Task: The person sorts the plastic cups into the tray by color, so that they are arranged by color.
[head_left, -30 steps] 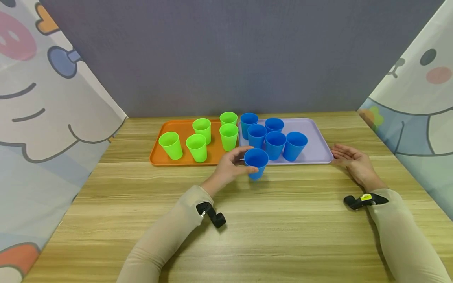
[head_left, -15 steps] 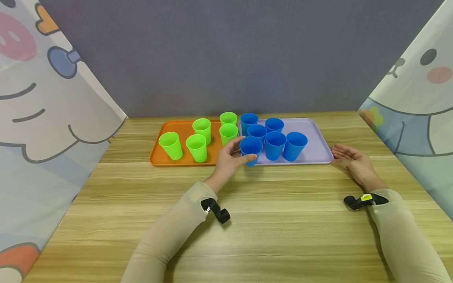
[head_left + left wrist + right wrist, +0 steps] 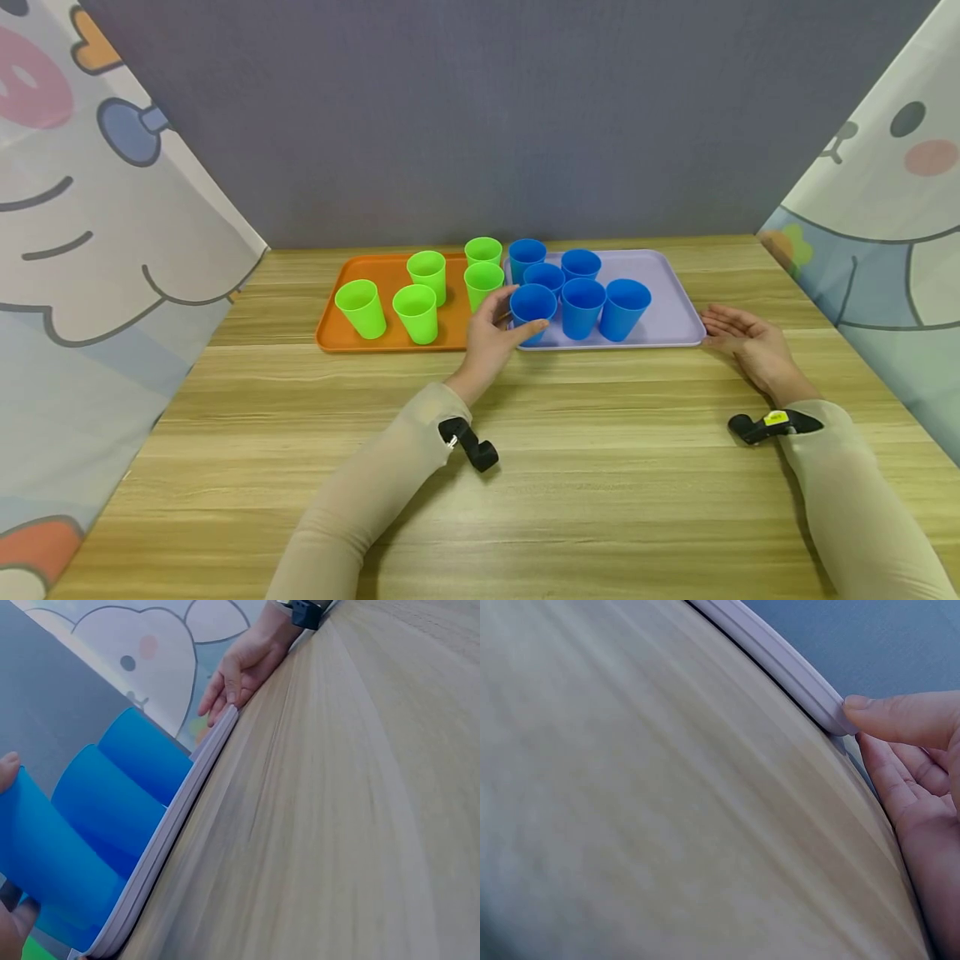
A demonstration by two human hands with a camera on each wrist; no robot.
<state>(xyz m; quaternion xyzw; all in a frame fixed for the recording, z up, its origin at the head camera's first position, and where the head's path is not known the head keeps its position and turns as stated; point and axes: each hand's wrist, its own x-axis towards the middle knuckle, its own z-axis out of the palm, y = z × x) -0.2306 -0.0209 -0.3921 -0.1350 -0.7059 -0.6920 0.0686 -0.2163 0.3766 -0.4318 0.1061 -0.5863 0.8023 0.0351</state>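
Wood-grain table [image 3: 600,500], cartoon curtains either side: a blue cup [image 3: 533,310], a second earlier off the tray on the tabletop, is now set at the near left corner of the lilac tray [image 3: 667,292], so it seems delivered, though the left hand [image 3: 491,342] stays curled round it. Six blue cups and five green cups [image 3: 415,310] on an orange tray [image 3: 375,271] are counted. The right hand [image 3: 750,346], fingers spread, is rested against the lilac tray's edge.

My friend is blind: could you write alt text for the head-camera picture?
A person's left hand grips a blue cup on the near left corner of a lilac tray holding five more blue cups. Their right hand rests open at the tray's right edge; five green cups stand on an orange tray alongside.
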